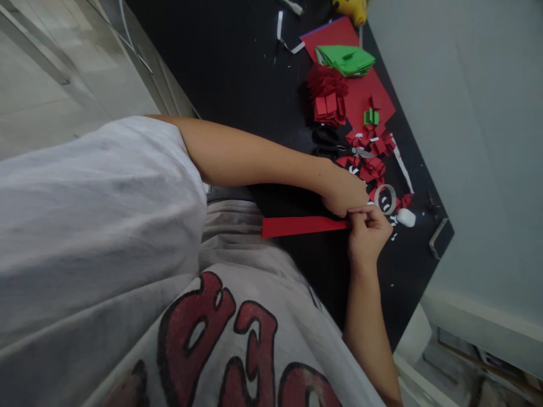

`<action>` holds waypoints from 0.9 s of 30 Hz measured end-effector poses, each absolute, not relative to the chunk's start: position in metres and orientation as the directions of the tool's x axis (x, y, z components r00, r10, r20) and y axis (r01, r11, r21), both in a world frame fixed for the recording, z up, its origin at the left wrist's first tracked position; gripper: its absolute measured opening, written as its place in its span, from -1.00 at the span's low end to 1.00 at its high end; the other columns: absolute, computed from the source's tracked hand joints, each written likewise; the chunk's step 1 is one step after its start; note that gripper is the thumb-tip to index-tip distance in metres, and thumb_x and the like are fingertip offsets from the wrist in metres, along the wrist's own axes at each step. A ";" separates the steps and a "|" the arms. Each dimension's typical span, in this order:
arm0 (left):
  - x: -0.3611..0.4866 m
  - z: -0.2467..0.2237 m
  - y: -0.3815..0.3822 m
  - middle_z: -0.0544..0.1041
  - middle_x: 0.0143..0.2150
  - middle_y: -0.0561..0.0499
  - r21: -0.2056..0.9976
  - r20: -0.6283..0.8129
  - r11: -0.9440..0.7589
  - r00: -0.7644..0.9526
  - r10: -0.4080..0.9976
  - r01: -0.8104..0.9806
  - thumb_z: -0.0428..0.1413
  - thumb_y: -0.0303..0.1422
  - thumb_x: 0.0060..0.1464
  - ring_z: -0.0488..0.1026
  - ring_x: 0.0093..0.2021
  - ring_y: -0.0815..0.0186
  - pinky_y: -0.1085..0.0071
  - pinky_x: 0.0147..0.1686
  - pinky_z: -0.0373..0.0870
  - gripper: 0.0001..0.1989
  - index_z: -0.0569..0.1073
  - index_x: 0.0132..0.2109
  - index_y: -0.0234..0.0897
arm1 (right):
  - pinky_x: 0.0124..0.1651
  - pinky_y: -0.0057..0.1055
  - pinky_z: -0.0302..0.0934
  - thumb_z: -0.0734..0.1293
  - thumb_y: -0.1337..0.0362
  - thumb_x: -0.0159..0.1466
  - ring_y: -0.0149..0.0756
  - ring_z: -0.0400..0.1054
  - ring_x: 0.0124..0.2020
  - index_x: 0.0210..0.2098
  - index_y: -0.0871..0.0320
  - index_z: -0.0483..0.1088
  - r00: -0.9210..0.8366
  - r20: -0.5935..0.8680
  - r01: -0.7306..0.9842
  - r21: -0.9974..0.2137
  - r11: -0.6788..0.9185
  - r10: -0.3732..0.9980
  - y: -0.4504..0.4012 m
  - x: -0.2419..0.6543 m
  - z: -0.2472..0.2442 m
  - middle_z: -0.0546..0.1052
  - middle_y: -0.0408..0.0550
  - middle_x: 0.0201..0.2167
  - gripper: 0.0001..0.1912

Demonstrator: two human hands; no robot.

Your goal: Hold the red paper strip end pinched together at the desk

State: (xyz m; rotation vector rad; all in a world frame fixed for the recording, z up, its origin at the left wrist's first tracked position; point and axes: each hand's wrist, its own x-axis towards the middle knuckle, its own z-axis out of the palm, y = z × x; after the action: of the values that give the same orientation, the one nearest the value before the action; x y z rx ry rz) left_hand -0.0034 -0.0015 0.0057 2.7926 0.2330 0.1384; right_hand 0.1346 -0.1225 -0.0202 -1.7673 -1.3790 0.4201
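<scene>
A long red paper strip (pixel 305 226) stretches from near my lap to the spot where my hands meet. My right hand (pixel 369 232) pinches the strip's far end between thumb and finger. Curled against it is my left hand (pixel 345 189), closed at the same end of the strip; its fingertips are hidden. Just beyond the hands are a roll of clear tape (pixel 385 199) and a small white case (pixel 406 217). Folded red paper pieces (pixel 373 169) and white scraps lie past my left hand.
Black-handled scissors (pixel 335 148) lie beside my left wrist. Farther along the black table (pixel 237 73) are stacked red folded papers (pixel 328 107), a green folded bundle (pixel 348 60) and red sheets (pixel 365 104). A phone-like device (pixel 441 238) sits near the table's corner, by the wall.
</scene>
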 end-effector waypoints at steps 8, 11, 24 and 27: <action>-0.003 0.004 -0.001 0.66 -0.14 -0.25 0.352 0.069 -0.924 0.981 0.181 0.146 0.19 -0.41 0.17 0.50 -0.26 0.14 0.25 -0.16 0.30 -0.79 0.68 -0.10 -0.32 | -0.43 -0.42 -0.11 0.38 0.22 0.11 -0.46 -0.04 -0.58 -0.50 0.10 0.43 0.336 0.232 0.629 -0.777 -0.034 0.913 -0.122 0.134 -0.020 0.13 -0.33 -0.67 -0.88; -0.003 0.004 -0.001 0.66 -0.10 -0.26 0.349 0.054 -0.923 0.980 0.193 0.162 0.18 -0.38 0.18 0.50 -0.23 0.13 0.24 -0.13 0.31 -0.75 0.68 -0.05 -0.32 | -0.43 -0.42 -0.11 0.39 0.20 0.11 -0.45 -0.04 -0.58 -0.50 0.10 0.42 0.334 0.237 0.639 -0.768 -0.035 0.912 -0.122 0.134 -0.020 0.13 -0.33 -0.67 -0.87; -0.003 0.004 -0.001 0.65 -0.13 -0.24 0.365 0.052 -0.918 0.981 0.188 0.156 0.17 -0.41 0.16 0.50 -0.22 0.13 0.20 -0.06 0.29 -0.75 0.68 -0.06 -0.31 | -0.43 -0.42 -0.11 0.39 0.20 0.11 -0.46 -0.05 -0.58 -0.50 0.10 0.44 0.338 0.238 0.634 -0.772 -0.033 0.910 -0.122 0.134 -0.020 0.12 -0.33 -0.67 -0.87; -0.002 0.003 -0.001 0.65 -0.12 -0.24 0.367 0.052 -0.916 0.979 0.195 0.163 0.16 -0.40 0.17 0.50 -0.21 0.12 0.19 -0.04 0.29 -0.73 0.69 -0.05 -0.30 | -0.43 -0.42 -0.12 0.39 0.20 0.10 -0.46 -0.05 -0.58 -0.51 0.10 0.44 0.341 0.235 0.632 -0.774 -0.037 0.910 -0.122 0.133 -0.019 0.12 -0.33 -0.67 -0.87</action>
State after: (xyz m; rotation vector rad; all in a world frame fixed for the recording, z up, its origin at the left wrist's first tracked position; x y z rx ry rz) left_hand -0.0021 -0.0008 0.0034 2.7581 0.2578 0.1228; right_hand 0.1328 -0.1220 -0.0190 -1.7549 -1.3772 0.4118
